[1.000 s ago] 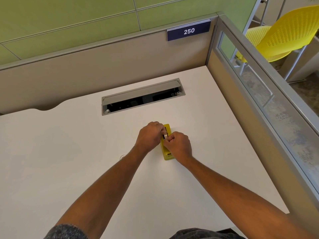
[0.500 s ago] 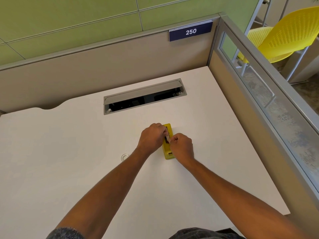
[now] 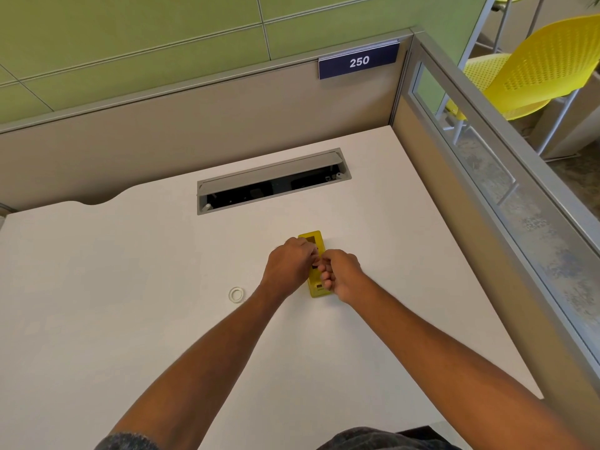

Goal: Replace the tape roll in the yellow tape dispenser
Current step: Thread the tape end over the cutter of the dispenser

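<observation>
The yellow tape dispenser (image 3: 312, 239) lies flat on the white desk (image 3: 130, 271), its long axis pointing away from me. My left hand (image 3: 287, 269) comes in from the left, fingertips pinched over the dispenser's middle on a small tape roll that is mostly hidden. My right hand (image 3: 342, 274) is curled against the dispenser's right side and near end, its fingers touching those of the left. A second, clear tape roll (image 3: 236, 294) lies loose on the desk, left of my left wrist.
A grey cable hatch (image 3: 272, 180) stands open in the desk behind the dispenser. Beige partition walls (image 3: 194, 125) close off the back and the right side. A yellow chair (image 3: 535, 66) stands beyond the right partition.
The roll seen between my fingertips a second ago has sunk out of sight at the dispenser's middle. My right hand has slid a little toward the near end.
</observation>
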